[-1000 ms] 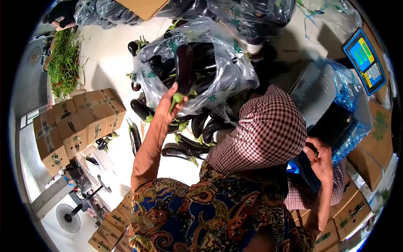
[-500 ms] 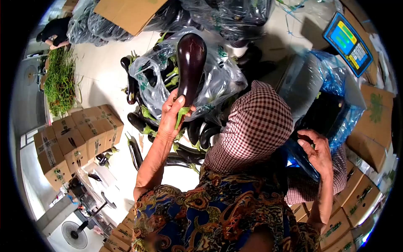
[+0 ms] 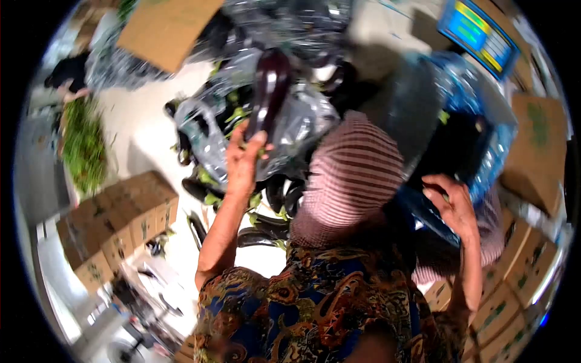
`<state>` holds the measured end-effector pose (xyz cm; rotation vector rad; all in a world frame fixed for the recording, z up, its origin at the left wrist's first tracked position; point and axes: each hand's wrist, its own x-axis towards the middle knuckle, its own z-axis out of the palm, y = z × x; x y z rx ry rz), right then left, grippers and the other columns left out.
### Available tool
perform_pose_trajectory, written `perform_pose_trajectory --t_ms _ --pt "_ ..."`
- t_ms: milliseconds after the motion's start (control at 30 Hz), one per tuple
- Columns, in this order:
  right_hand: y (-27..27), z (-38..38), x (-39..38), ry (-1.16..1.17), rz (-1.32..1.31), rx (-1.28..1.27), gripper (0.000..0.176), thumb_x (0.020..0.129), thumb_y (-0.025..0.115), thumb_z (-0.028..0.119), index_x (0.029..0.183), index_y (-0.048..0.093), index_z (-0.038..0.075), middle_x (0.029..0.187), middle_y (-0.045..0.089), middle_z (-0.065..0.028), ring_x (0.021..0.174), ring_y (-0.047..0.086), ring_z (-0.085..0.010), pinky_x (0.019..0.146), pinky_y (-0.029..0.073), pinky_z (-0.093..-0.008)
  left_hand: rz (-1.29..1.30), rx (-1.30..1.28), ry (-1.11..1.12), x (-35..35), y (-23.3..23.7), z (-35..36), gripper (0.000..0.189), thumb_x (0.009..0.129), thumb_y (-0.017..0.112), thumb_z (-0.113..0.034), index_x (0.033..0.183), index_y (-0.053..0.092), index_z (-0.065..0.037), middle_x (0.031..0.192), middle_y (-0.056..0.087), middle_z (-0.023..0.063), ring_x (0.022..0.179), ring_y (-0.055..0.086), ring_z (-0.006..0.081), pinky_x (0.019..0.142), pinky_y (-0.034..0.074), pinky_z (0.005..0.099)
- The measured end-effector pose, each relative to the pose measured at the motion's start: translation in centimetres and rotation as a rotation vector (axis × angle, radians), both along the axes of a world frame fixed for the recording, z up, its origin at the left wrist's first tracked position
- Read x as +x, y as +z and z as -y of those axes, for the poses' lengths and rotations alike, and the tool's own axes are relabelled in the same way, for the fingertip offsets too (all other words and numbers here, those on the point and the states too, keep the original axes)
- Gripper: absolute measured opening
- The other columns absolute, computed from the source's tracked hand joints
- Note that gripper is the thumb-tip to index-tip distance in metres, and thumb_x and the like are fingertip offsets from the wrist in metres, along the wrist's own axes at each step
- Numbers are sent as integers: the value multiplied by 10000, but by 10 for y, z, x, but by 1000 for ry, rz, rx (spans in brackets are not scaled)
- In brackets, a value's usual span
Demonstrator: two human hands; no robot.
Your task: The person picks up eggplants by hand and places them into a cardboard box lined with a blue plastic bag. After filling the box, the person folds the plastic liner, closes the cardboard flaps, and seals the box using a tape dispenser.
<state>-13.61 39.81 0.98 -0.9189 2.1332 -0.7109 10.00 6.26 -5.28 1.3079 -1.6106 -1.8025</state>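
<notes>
A long dark purple eggplant point(image 3: 272, 85) stands up from my left hand point(image 3: 243, 158), whose fingers are wrapped round its stem end. Beneath it lies an open clear plastic bag point(image 3: 206, 142) with more eggplants inside. My right hand point(image 3: 452, 206) is beside a box lined with blue plastic point(image 3: 496, 151), fingers apart and curved, with nothing seen in them. Dark eggplants lie within that box. Several loose eggplants point(image 3: 263, 233) rest on the floor near my left forearm. The picture is blurred by motion.
Blue-framed scale display point(image 3: 478, 36) at upper right. Bagged eggplants point(image 3: 290, 27) and a cardboard sheet point(image 3: 169, 30) lie at the top. Cartons point(image 3: 121, 218) stand at left, more cartons point(image 3: 502, 296) at lower right. Green vegetables point(image 3: 85, 145) and another person point(image 3: 69, 75) are at upper left.
The view has shifted, so the scale display and box sit further left and higher. My left hand still grips the eggplant; its upper end has tipped slightly. My right hand remains beside the box.
</notes>
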Motion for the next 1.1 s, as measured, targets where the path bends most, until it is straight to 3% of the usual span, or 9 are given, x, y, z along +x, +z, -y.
perform_pose_trajectory --t_ms 133,267,433,667,833,900,1000,1067,1100 --pt "4 -24 -21 -162 57 22 253 910 613 172 1094 636 0 1014 692 -162 779 674 -237 675 525 -336 -32 194 36 -4 -34 0 505 848 703 -228 1248 495 -1 964 640 80 624 636 156 522 484 208" --pt "-9 -60 -37 -385 61 -3 248 911 619 153 1089 633 -19 967 699 -154 801 671 -213 691 529 -322 -70 358 170 -2 -58 -6 229 877 672 -193 1004 536 -59 780 603 50 592 627 179 477 491 245" --pt "-23 -72 -36 -389 87 85 257 908 622 168 1083 640 -20 964 695 -148 809 657 -192 734 503 -320 -20 438 326 18 -104 2 235 864 687 -200 951 520 -61 779 592 92 580 621 232 439 486 260" --pt "-21 -34 -22 -220 6 150 246 902 615 144 1100 641 1 962 692 -138 731 640 -207 693 497 -324 -6 241 320 -14 -136 13 508 809 738 -234 1169 476 11 859 589 89 594 622 214 488 491 275" --pt "-11 -12 -16 -194 92 243 226 893 605 90 1083 635 -28 1035 680 -169 887 656 -239 793 503 -318 148 -168 100 -22 -146 25 447 865 672 -381 1038 578 21 883 623 48 717 529 105 727 422 249" --pt "-13 -15 -16 -174 54 191 229 889 604 85 1085 634 -30 1023 681 -166 870 654 -241 788 502 -320 100 -81 5 19 -192 65 398 897 646 -360 1056 600 2 825 598 5 655 509 90 622 395 237" --pt "-16 -16 -16 -167 47 203 232 889 600 83 1089 632 -30 1002 682 -162 855 650 -242 791 497 -323 136 -206 63 46 -167 99 240 933 611 -236 1054 650 -33 742 570 -57 584 445 45 529 356 213" --pt "-17 -13 -18 -162 69 257 230 893 597 88 1088 632 -29 996 682 -162 852 649 -247 793 497 -325 291 -243 120 86 -163 142 307 895 590 -184 1152 602 -15 886 634 27 708 517 88 617 440 243" --pt "-24 -18 -18 -146 49 180 227 900 594 94 1086 631 -29 989 682 -162 853 649 -237 779 500 -322 231 -188 84 133 -206 192 417 870 600 -179 1259 526 -50 1013 600 51 841 533 106 660 455 267"
